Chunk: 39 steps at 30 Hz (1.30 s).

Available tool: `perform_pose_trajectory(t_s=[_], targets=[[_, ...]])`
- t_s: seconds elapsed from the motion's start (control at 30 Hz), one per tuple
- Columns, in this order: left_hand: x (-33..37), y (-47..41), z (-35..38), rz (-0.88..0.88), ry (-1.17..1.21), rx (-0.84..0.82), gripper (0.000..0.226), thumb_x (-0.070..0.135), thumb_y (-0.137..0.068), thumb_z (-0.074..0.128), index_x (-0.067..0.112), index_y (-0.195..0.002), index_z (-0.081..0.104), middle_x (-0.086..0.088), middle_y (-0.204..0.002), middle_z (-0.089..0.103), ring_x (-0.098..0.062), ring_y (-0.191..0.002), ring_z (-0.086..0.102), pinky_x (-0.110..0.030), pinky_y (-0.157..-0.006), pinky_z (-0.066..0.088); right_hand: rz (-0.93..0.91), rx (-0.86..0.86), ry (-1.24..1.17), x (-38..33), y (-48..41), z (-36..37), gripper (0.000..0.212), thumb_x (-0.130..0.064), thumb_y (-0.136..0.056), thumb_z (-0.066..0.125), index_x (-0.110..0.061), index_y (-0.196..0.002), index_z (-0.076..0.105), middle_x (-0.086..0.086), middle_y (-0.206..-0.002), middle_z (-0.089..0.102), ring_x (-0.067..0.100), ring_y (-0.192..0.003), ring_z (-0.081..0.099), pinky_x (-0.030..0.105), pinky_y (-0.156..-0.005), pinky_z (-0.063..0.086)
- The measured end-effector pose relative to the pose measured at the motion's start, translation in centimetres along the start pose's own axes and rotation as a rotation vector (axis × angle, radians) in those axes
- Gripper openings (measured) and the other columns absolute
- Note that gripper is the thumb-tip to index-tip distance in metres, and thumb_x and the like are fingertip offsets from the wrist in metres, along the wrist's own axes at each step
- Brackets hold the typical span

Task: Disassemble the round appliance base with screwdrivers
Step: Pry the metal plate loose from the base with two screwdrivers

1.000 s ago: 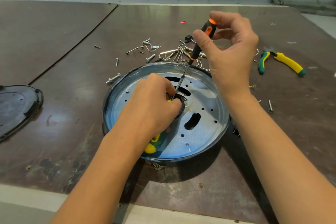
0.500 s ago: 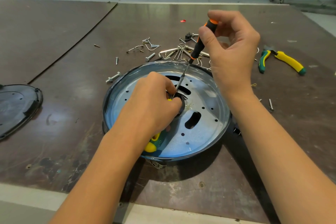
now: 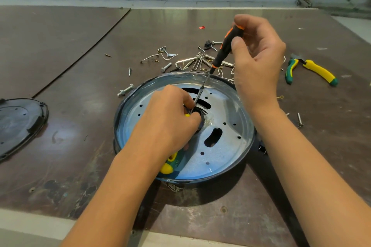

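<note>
The round appliance base (image 3: 226, 142), a dark ring with a shiny perforated metal plate inside, lies at the middle of the brown table. My right hand (image 3: 257, 62) grips the black-and-orange handle of a thin screwdriver (image 3: 224, 50); its shaft slants down to the hole at the plate's centre. Over that centre my left hand (image 3: 170, 120) is curled round a green-and-yellow tool (image 3: 170, 163), whose handle end sticks out below my palm. The tips of both tools are hidden under my left fingers.
Several loose screws, bolts and bent wire clips (image 3: 192, 62) lie scattered behind the base. Green-and-yellow pliers (image 3: 313, 69) rest at the right. A black round cover (image 3: 18, 124) lies at the left edge. A bolt (image 3: 125, 90) sits left of the base's rim.
My right hand's fingers have shifted on the screwdriver handle, the thumb sliding down its side as the handle turns. My left hand and the base have stayed in place.
</note>
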<state>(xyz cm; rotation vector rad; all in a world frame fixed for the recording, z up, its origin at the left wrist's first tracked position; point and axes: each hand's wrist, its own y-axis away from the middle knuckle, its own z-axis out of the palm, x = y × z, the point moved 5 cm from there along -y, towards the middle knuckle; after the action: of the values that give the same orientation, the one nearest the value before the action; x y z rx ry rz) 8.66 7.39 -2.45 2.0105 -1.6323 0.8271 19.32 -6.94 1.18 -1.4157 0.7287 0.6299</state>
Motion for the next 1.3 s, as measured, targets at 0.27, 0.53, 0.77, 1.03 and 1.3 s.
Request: perform_pose_trajectory(t_s=[0.27, 0.53, 0.77, 1.03, 1.3], targets=[[-0.07, -0.01, 0.01, 0.002, -0.003, 0.010, 0.004, 0.017, -0.089, 0.064, 0.018, -0.090, 0.067, -0.005, -0.073, 0.071, -0.016, -0.036, 0.063, -0.040, -0.042, 0.057, 0.006, 0.022, -0.016, 0.10, -0.11, -0.19, 0.024, -0.001, -0.092, 0.068, -0.002, -0.116, 0.067, 0.013, -0.108, 0.068, 0.015, -0.097, 0.070, 0.025, -0.081, 0.057], [0.00, -0.08, 0.03, 0.004, -0.010, 0.001, 0.004, 0.019, -0.088, 0.065, 0.019, -0.087, 0.068, -0.005, -0.072, 0.072, -0.015, -0.036, 0.063, -0.041, -0.044, 0.058, -0.024, 0.029, -0.007, -0.39, 0.04, -0.22, 0.018, -0.008, -0.090, 0.076, -0.004, -0.107, 0.071, 0.019, -0.105, 0.067, 0.008, -0.089, 0.065, 0.019, -0.077, 0.053], [-0.18, -0.10, 0.07, -0.001, -0.008, 0.000, 0.008, 0.018, -0.089, 0.065, 0.018, -0.097, 0.068, -0.004, -0.079, 0.071, -0.016, -0.038, 0.064, -0.041, -0.045, 0.058, 0.001, 0.026, -0.052, -0.24, 0.07, -0.07, 0.023, 0.001, -0.094, 0.063, 0.001, -0.117, 0.069, 0.017, -0.113, 0.065, 0.011, -0.100, 0.068, 0.025, -0.085, 0.058], [-0.19, -0.16, 0.13, 0.000, -0.007, 0.004, 0.009, 0.020, -0.089, 0.065, 0.019, -0.097, 0.067, -0.003, -0.078, 0.070, -0.015, -0.038, 0.064, -0.040, -0.044, 0.058, -0.016, 0.030, -0.012, -0.22, -0.02, -0.14, 0.027, 0.001, -0.093, 0.067, 0.002, -0.120, 0.069, 0.016, -0.109, 0.070, 0.008, -0.094, 0.067, 0.020, -0.082, 0.055], [-0.19, -0.11, 0.13, -0.002, -0.001, -0.004, 0.008, 0.020, -0.090, 0.065, 0.019, -0.098, 0.068, -0.003, -0.079, 0.070, -0.015, -0.039, 0.064, -0.041, -0.045, 0.059, -0.050, 0.003, 0.031, -0.32, -0.04, -0.13, 0.022, -0.008, -0.091, 0.073, -0.003, -0.113, 0.070, 0.019, -0.107, 0.068, 0.012, -0.091, 0.064, 0.022, -0.078, 0.054]])
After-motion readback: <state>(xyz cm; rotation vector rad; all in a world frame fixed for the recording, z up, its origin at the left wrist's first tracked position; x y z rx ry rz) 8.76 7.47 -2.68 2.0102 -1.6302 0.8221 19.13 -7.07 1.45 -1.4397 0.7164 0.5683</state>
